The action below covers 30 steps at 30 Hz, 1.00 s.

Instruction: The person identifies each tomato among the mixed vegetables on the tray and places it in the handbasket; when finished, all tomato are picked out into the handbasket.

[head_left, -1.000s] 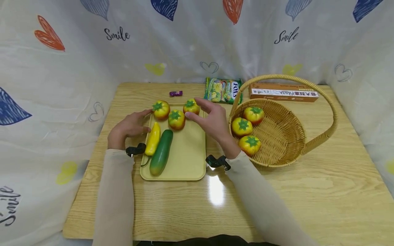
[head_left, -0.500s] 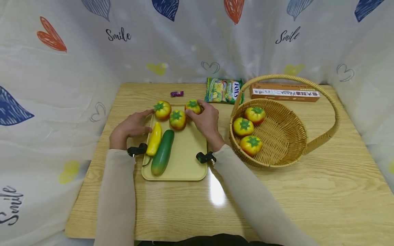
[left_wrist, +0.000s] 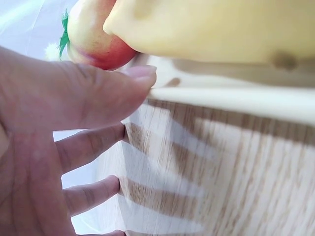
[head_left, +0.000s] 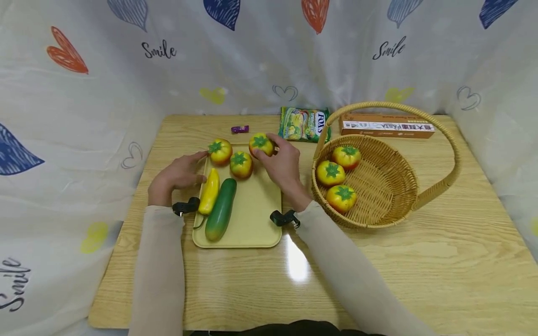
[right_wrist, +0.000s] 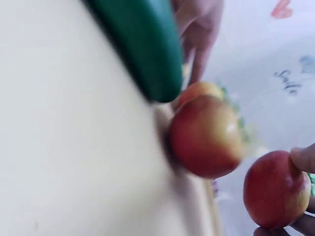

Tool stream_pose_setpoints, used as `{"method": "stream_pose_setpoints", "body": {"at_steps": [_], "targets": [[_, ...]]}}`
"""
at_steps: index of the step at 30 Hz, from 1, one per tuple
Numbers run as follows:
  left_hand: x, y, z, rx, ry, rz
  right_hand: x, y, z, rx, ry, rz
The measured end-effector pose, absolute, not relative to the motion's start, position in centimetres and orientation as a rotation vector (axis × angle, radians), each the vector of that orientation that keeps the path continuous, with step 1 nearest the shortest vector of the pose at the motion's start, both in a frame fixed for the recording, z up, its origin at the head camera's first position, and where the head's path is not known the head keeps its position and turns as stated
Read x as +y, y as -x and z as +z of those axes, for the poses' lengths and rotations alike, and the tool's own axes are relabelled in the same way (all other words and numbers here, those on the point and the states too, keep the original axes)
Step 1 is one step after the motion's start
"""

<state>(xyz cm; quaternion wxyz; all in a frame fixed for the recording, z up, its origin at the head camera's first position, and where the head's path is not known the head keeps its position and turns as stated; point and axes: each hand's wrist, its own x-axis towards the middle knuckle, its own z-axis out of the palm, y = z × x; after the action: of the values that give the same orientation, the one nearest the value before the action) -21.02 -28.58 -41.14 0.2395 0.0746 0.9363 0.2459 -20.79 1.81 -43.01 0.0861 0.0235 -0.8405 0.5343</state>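
Observation:
In the head view my right hand (head_left: 282, 161) grips a yellow-red tomato (head_left: 260, 143) between thumb and fingers at the tray's far right corner. Seen from the right wrist, this tomato (right_wrist: 275, 191) is held up off the tray. My left hand (head_left: 178, 172) lies at the tray's left edge with its fingers spread. Its fingertips are on the table beside a second tomato (head_left: 220, 152), its thumb near a long yellow pepper-like vegetable (head_left: 209, 192). A third tomato (head_left: 241, 164) and a green cucumber (head_left: 221, 210) lie on the pale yellow tray (head_left: 257, 219).
To the right stands a wicker basket (head_left: 388, 186) with a tall arched handle and three tomatoes (head_left: 341, 198) along its left side. A green snack packet (head_left: 303, 124), a purple wrapped candy (head_left: 240, 129) and a brown pasta box (head_left: 386, 126) lie along the back of the table.
My right hand has come left over the far right tomato, taken hold of it and raised it slightly. The left hand has stayed in place.

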Motion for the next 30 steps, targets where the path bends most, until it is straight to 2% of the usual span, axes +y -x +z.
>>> {"method": "stream_pose_setpoints", "body": {"at_steps": [7,17,24,30], "targets": [[-28.7,21.0,-41.4,2.579,-0.228,0.672,5.0,17.3,-38.7,-2.436,-0.328,1.779],[-28.8,20.8,-41.1,2.571,-0.207,0.656,14.3,12.5,-35.8,-2.399,-0.504,2.049],[-28.9,21.0,-41.6,2.582,-0.237,0.650,22.5,9.7,-35.3,-2.704,-0.615,1.739],[-28.6,21.1,-41.3,2.585,-0.245,0.642,27.2,8.1,-35.6,-2.891,-0.566,1.550]]}}
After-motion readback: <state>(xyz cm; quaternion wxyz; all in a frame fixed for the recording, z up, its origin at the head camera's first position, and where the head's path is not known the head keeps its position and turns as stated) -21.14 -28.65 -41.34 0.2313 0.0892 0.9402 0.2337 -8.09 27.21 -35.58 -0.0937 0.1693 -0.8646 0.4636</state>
